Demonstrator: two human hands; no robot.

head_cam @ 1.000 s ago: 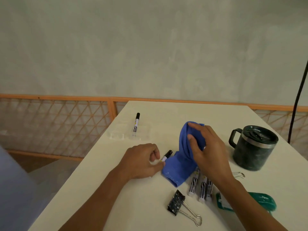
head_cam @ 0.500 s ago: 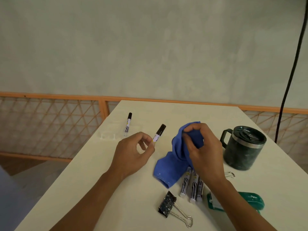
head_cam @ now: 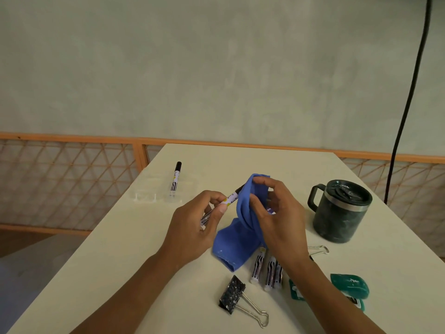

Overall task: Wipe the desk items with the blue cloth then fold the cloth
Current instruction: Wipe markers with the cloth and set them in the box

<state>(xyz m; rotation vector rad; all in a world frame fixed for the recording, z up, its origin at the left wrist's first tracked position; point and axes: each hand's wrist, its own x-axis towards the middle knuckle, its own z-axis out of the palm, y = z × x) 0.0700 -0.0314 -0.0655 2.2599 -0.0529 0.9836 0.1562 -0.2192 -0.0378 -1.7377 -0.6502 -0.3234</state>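
Observation:
My left hand (head_cam: 195, 227) pinches a white marker (head_cam: 230, 198) with a black cap, tip pointing up and right into the blue cloth (head_cam: 243, 220). My right hand (head_cam: 277, 218) grips the upper part of the cloth, lifted off the white desk (head_cam: 120, 256); the cloth's lower end lies on the desk. The marker's cap end is hidden behind the cloth fold. Three more markers (head_cam: 266, 270) lie side by side under my right wrist. Another marker (head_cam: 175, 179) lies at the far left of the desk.
A dark green lidded mug (head_cam: 339, 210) stands at the right. A black binder clip (head_cam: 237, 296) lies near the front edge, a smaller clip (head_cam: 317, 250) by my right forearm. A green stapler-like object (head_cam: 349, 286) sits at the right front. A black cable (head_cam: 407, 104) hangs at right.
My left hand picked the marker off the desk, lifted it and brought its cap end into the cloth. My right hand raised the cloth and closed round it.

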